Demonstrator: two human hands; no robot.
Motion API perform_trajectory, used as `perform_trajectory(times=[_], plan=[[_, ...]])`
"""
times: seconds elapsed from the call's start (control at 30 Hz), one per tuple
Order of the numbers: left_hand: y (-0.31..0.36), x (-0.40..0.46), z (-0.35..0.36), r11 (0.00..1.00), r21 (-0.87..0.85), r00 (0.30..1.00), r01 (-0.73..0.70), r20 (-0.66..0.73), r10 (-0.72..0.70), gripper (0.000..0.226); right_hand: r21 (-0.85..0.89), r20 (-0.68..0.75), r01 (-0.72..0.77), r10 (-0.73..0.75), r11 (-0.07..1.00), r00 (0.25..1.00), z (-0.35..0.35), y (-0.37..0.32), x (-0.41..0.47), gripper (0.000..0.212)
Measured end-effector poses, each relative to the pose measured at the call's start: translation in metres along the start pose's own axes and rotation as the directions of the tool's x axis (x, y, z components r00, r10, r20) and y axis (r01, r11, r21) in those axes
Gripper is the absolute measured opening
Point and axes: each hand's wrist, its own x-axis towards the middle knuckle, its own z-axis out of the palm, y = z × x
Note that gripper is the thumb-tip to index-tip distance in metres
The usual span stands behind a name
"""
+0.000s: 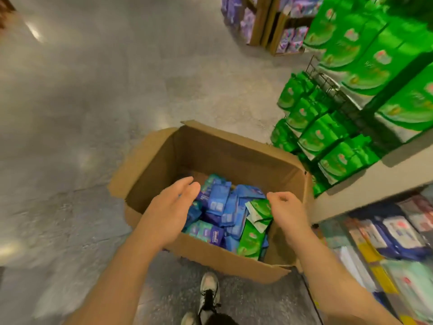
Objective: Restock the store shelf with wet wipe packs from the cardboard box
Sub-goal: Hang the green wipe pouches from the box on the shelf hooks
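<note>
An open cardboard box [164, 160] stands on the floor and holds several blue wet wipe packs [218, 202] and a few green packs [254, 231] at its right side. My left hand [168, 212] hovers over the left part of the box with its fingers straight, holding nothing. Over the right part is my right hand [287, 212]; its fingers are loosely curled just above the green packs and I see nothing gripped in them. The store shelf [351, 191] rises at the right, with green packs [328, 139] hanging on its hooks.
Larger green packs [379, 59] fill the upper shelf at the right, and white and blue packs [398, 233] lie on the lower shelf. Another display rack [278, 22] stands at the back. My shoe [208, 292] is just before the box. Grey floor [93, 102] spreads to the left.
</note>
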Motion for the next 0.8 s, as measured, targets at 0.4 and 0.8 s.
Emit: perform_trajectory(times=[0.4,0.8], plan=[[-0.029,0.105,0.071,0.967,0.043,0.964,0.249,0.09,-0.252,0.033,0.274,0.175,-0.612,0.587,0.742,0.791,0.11,0.116,0.155,0.035],[-0.067,0.155,0.117,0.943,0.12,0.928,0.311,0.178,-0.328,0.029,0.48,0.069,-0.66,0.725,0.578,0.685,0.158,0.19,0.231,0.056]])
